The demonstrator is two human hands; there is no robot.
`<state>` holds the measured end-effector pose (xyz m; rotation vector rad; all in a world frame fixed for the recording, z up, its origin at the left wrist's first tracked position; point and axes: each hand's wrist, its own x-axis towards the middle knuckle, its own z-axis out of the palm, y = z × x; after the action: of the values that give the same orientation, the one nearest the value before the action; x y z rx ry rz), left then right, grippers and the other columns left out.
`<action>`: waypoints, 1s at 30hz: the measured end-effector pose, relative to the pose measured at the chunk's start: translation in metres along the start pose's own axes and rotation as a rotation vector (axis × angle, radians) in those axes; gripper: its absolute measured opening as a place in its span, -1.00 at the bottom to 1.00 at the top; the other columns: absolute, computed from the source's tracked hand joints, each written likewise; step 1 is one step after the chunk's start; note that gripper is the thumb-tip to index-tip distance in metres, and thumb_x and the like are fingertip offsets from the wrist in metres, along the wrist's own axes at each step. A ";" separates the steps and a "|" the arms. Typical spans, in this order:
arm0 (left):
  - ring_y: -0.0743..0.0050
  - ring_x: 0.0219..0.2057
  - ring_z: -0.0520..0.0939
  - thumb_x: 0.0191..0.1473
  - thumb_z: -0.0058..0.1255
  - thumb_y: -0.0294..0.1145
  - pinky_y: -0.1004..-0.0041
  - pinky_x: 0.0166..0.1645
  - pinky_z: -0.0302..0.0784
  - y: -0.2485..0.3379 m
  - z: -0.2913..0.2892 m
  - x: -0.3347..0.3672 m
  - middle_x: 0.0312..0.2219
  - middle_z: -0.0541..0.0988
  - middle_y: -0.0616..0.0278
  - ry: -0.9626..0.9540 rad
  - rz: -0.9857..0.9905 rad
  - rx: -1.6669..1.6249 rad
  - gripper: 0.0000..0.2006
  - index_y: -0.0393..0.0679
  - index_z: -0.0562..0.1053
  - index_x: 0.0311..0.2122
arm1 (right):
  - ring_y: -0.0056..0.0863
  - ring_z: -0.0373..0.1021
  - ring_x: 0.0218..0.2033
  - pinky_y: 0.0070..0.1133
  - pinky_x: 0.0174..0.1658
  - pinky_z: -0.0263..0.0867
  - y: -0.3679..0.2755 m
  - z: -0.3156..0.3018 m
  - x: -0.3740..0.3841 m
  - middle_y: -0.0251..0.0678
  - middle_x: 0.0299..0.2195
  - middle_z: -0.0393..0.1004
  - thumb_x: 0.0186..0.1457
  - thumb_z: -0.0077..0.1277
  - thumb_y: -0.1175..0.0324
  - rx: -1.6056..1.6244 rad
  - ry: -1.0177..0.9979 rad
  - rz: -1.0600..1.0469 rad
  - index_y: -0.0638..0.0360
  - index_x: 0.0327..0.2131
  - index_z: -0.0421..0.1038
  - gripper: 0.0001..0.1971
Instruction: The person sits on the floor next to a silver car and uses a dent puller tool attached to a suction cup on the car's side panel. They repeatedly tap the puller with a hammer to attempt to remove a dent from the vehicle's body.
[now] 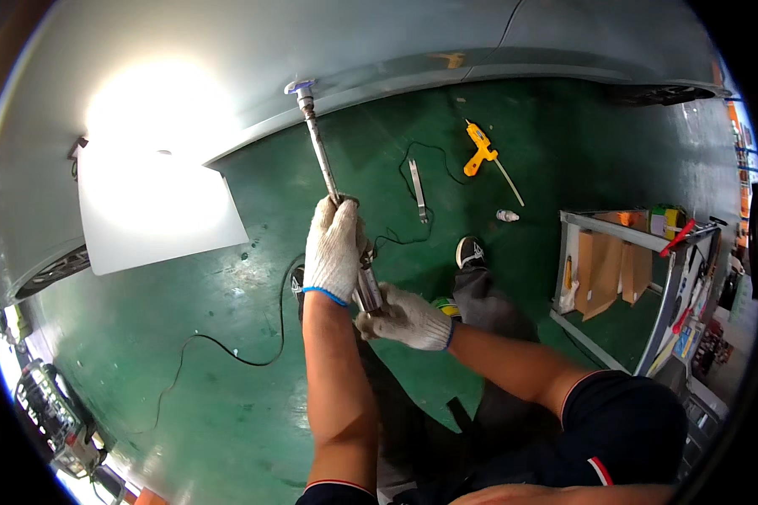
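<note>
So, going left to right: a glaring white panel (164,240) stands well off to the left of the grip, with a black cable (261,364) looping across the floor nearer in. Up ahead of the hands, the rod tool (319,151) has its purple-edged tab (299,86) against the grey car body (387,46). The left hand (333,248), gloved, is wrapped closed around the shaft; the right hand (408,318), just below and right, is curled onto the tool's silver lower end. Past the grip on the right: a flat metal bar (418,192), a yellow glue gun (480,150), a small bottle (507,215), then a metal cart (619,231).

Imo the tab could pop loose if the rod gets yanked off-angle, and the woolly gloves might slip on smooth metal. Labels? Bottle print's too tiny to read; can't make out any on the tool.
</note>
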<state>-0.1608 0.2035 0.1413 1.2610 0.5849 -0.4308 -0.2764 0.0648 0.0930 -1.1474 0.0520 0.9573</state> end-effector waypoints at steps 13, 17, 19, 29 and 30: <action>0.69 -0.52 0.36 0.50 -0.21 -0.25 0.56 -0.41 0.43 -0.064 -0.002 -0.004 -0.42 0.41 0.43 -0.417 0.107 -0.926 -0.73 -0.24 0.40 0.04 | -0.14 0.54 -0.01 -0.33 0.08 0.42 0.009 -0.112 0.007 -0.01 -0.06 0.59 0.20 0.08 -0.07 -0.890 -0.112 -0.107 0.29 0.06 0.45 -0.40; 0.62 -0.53 0.40 0.49 -0.22 -0.29 0.53 -0.50 0.43 -0.087 -0.004 0.002 -0.45 0.41 0.36 -0.607 0.241 -0.870 -0.76 -0.24 0.39 0.01 | -0.01 0.52 0.02 -0.25 0.11 0.42 0.004 -0.137 0.016 0.05 -0.02 0.57 0.17 0.06 -0.02 -1.163 0.004 -0.216 0.23 0.02 0.47 -0.47; 0.61 -0.55 0.40 0.47 -0.21 -0.29 0.53 -0.53 0.43 -0.088 -0.003 0.005 -0.46 0.41 0.36 -0.660 0.280 -0.871 -0.77 -0.23 0.40 -0.01 | -0.01 0.53 0.01 -0.24 0.10 0.43 0.002 -0.142 0.024 0.05 -0.05 0.59 0.17 0.07 -0.01 -1.218 0.024 -0.295 0.23 0.04 0.46 -0.46; 0.60 -0.54 0.38 0.42 -0.09 -0.33 0.52 -0.51 0.38 -0.100 -0.002 0.021 -0.46 0.39 0.39 -0.762 0.354 -0.798 -0.83 -0.22 0.39 -0.08 | -0.02 0.54 0.02 -0.24 0.09 0.43 0.004 -0.137 0.020 0.05 -0.05 0.61 0.21 0.07 0.01 -1.434 0.076 -0.426 0.18 0.09 0.45 -0.48; 0.60 -0.54 0.38 0.42 -0.09 -0.33 0.52 -0.50 0.39 -0.099 -0.003 0.022 -0.46 0.38 0.39 -0.756 0.360 -0.798 -0.82 -0.23 0.39 -0.08 | -0.02 0.54 0.02 -0.24 0.09 0.43 0.005 -0.138 0.018 0.04 -0.05 0.61 0.21 0.07 0.01 -1.432 0.086 -0.429 0.18 0.08 0.45 -0.49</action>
<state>-0.2042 0.1806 0.0522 0.3557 -0.1344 -0.2889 -0.2105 -0.0323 0.0178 -2.3609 -0.9085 0.4584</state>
